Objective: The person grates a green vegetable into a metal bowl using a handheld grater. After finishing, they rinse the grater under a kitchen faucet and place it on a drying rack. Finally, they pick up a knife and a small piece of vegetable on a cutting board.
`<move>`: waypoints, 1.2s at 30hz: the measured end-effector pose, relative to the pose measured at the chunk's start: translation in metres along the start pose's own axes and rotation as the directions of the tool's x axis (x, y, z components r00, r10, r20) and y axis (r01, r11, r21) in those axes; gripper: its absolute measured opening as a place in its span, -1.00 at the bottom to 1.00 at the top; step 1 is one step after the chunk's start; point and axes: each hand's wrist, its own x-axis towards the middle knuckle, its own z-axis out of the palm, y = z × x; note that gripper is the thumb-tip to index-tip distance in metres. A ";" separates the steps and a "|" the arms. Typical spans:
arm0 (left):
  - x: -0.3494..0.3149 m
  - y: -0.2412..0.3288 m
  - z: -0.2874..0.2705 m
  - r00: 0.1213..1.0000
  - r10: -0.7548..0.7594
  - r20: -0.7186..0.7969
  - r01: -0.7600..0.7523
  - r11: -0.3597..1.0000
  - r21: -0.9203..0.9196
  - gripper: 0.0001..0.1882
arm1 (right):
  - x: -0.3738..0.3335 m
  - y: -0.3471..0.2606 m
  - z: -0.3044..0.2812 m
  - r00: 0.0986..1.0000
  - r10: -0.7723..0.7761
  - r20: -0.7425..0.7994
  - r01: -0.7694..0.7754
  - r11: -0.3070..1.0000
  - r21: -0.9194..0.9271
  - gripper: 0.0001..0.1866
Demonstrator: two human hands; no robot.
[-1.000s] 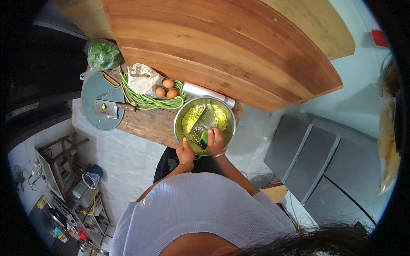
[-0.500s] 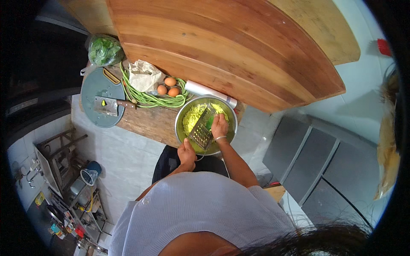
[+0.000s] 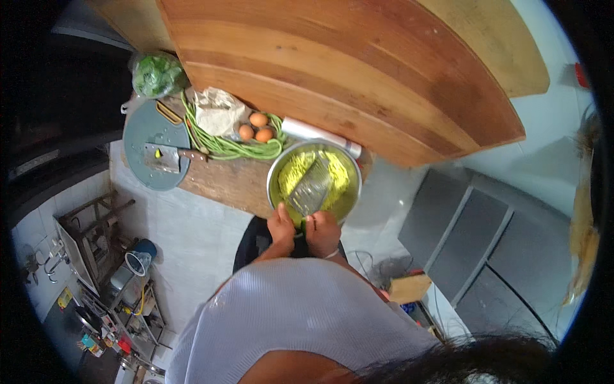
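shiny round metal bowl (image 3: 355,189) sits at the right end of the rough wooden surface (image 3: 220,179), by the near edge, stringy yellow-green shreds (image 3: 296,171) inside. flat metal grater (image 3: 311,185) full of holes slants in it. right hand (image 3: 322,232) has its fingers round a dark green veggie (image 3: 303,225), mostly hidden, at the near rim. left hand's (image 3: 281,228) fingers are curled narrow just beside, can't tell if they grip grater or rim. smooth grey board (image 3: 139,131) at the left end.
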 end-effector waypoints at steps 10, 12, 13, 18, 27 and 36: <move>-0.003 0.049 0.003 0.976 -0.181 0.119 0.204 0.952 -0.228 -0.62 | 0.000 0.055 -0.011 0.927 0.371 -0.054 -0.311 0.840 0.445 -0.84; 0.003 0.045 0.004 0.976 -0.154 0.156 0.189 0.953 -0.238 -0.62 | 0.011 0.082 0.011 0.813 0.581 0.021 -0.369 0.488 0.791 -0.85; 0.008 0.032 0.003 0.985 -0.115 0.126 0.141 0.965 -0.223 -0.62 | 0.026 0.064 -0.002 0.700 0.650 0.297 -0.403 0.016 0.915 -0.81; 0.018 0.015 -0.008 0.985 -0.161 0.059 0.168 0.974 -0.155 -0.58 | 0.053 0.030 -0.059 0.846 -0.138 0.515 -0.458 -0.683 0.570 -0.67; 0.042 -0.023 -0.028 0.998 -0.066 -0.007 0.066 0.997 0.049 -0.65 | 0.069 -0.031 -0.095 0.777 -0.560 0.289 -0.629 -0.663 0.406 -0.65; -0.013 0.101 -0.073 0.902 0.288 0.323 -0.208 0.942 -0.263 -0.74 | 0.057 -0.070 -0.110 0.708 -0.668 0.230 -0.699 -0.613 0.368 -0.62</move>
